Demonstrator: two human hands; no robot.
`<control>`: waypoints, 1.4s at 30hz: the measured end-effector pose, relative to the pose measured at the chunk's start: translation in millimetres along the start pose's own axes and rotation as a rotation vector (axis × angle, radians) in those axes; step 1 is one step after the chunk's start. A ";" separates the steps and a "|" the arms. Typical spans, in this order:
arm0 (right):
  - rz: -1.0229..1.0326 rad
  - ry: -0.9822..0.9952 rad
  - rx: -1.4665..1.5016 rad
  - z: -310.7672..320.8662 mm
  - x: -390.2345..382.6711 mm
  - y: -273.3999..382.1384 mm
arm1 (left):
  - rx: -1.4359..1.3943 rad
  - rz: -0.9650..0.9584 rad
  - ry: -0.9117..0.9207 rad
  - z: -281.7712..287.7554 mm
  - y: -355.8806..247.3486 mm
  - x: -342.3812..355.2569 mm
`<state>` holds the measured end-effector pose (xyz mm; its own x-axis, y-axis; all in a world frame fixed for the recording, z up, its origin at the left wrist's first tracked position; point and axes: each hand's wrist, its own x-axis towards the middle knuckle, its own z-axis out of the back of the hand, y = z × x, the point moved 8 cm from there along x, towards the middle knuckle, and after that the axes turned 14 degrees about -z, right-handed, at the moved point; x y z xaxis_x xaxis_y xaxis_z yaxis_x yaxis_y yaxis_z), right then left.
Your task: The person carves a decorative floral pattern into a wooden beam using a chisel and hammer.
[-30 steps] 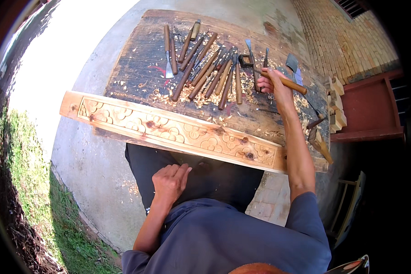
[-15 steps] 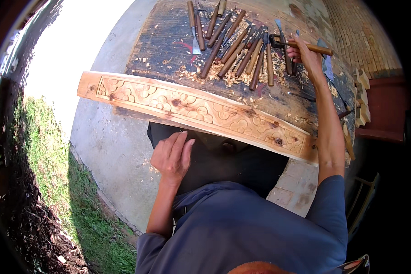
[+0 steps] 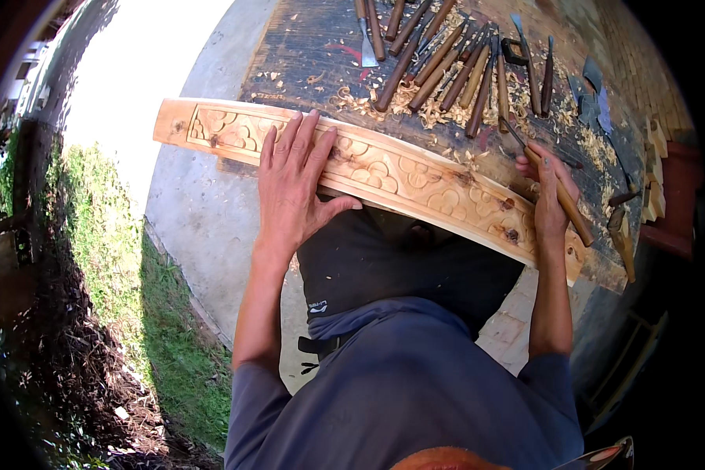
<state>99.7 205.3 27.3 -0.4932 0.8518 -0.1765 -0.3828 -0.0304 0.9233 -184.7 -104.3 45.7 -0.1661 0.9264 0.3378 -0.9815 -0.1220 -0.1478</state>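
Note:
A long wooden board [image 3: 403, 172] with carved flower-like shapes in a framed panel lies across the near side of the bench. My left hand [image 3: 291, 178] rests on its left part, fingers stretched out and thumb spread near the front edge. Over the board's right end, my right hand [image 3: 556, 192] is closed round the brown wooden handle of a carving chisel [image 3: 575, 213]. Its thin dark blade points up and left, apart from the board. Several wooden-handled chisels [image 3: 435, 78] lie beyond the board.
Curled wood shavings [image 3: 359, 100] are strewn over the worn dark bench [image 3: 290, 66]. A black square object [image 3: 515, 52] lies among the tools. At the bench's right edge is a wooden-handled tool [image 3: 622, 243] with a dark head, near stacked pale wooden pieces [image 3: 655, 176].
My left hand has moved up from beside the front edge onto the board. My right hand has come back from the tools toward the board's right end with the chisel.

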 end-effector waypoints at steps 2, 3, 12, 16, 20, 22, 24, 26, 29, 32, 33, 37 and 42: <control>-0.058 -0.048 0.018 11.3 -7.7 -16.5 | -0.031 -0.017 0.045 -2.9 -0.6 12.5; -0.064 -0.054 0.051 14.9 -9.6 -23.1 | -0.046 -0.025 0.068 -5.7 -1.0 16.7; -0.083 -0.060 0.139 20.4 -9.7 -23.6 | -0.162 -0.020 0.060 -15.0 6.8 20.5; -0.113 -0.069 0.187 29.2 -15.6 -30.5 | -0.245 0.014 0.010 -17.2 7.9 22.4; -0.065 -0.084 0.166 47.8 -17.3 -34.3 | -0.263 0.014 -0.010 -18.2 -6.7 25.2; -0.032 -0.119 0.132 65.4 -21.7 -39.4 | -0.274 0.023 -0.012 -21.4 -21.9 27.8; -0.026 -0.141 0.142 86.6 -24.6 -47.8 | -0.300 0.034 -0.015 -25.2 -40.3 33.6; -0.018 -0.168 0.116 102.2 -25.4 -53.2 | -0.304 0.043 0.003 -29.7 -57.6 38.4; -0.010 -0.221 0.023 125.6 -28.8 -57.6 | -0.338 0.030 0.005 -36.4 -84.5 46.9; -0.018 -0.285 0.017 147.2 -38.7 -58.8 | -0.356 0.002 0.004 -47.9 -111.3 54.2; -0.029 -0.316 0.057 150.9 -44.0 -60.5 | -0.357 -0.008 0.006 -51.9 -119.5 55.8; 0.021 -0.344 0.103 156.1 -56.9 -47.5 | -0.334 -0.043 -0.011 -65.2 -140.5 58.4; 0.096 -0.368 0.060 159.4 -83.1 -43.2 | -0.239 -0.127 -0.016 -72.8 -152.9 54.1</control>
<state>281.7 219.3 56.5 -0.2076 0.9776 0.0362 -0.2968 -0.0982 0.9499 -36.7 -9.5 18.9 -0.0465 0.9228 0.3824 -0.9444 0.0841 -0.3178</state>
